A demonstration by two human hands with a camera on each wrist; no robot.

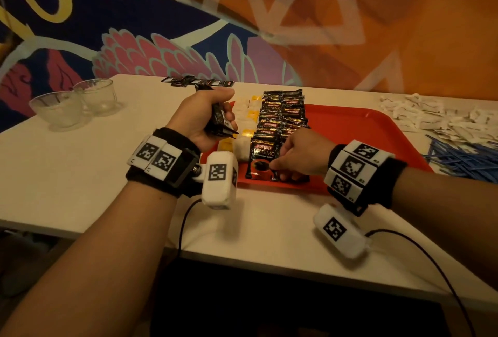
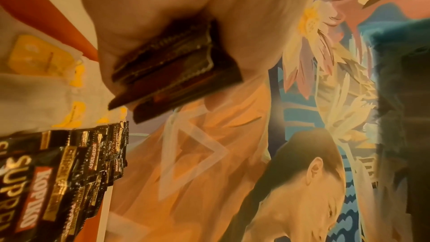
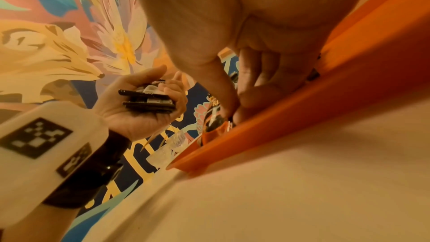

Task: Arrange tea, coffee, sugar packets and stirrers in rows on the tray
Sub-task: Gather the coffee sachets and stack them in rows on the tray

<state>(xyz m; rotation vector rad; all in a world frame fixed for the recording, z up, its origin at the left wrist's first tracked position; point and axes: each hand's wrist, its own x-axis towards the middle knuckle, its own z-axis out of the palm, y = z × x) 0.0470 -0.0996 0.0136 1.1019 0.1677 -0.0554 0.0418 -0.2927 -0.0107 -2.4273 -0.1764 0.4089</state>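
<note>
R hand [image 1: 301, 155] fingertips on front coffee packet [image 1: 262, 160]; L hand [image 1: 207, 118] grips stack [image 1: 219, 121].

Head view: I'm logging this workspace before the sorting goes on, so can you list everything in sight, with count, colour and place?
Tray: one, red, on the table in front of the person.
Coffee sachets: many, black, overlapping in a row on the tray's left part.
Tea bags: several, white with yellow tags, in a row left of the coffee.
Held sachets: a few, black, in the left hand.
Spare sachets: a few, black, at the table's far edge.
Glass cups: two, clear, far left.
Sugar packets: many, white, heaped right of the tray.
Stirrers: many, blue, piled near right.
Table: one, white.
Left hand: grips the sachets.
Right hand: pinches the nearest coffee sachet.
</note>
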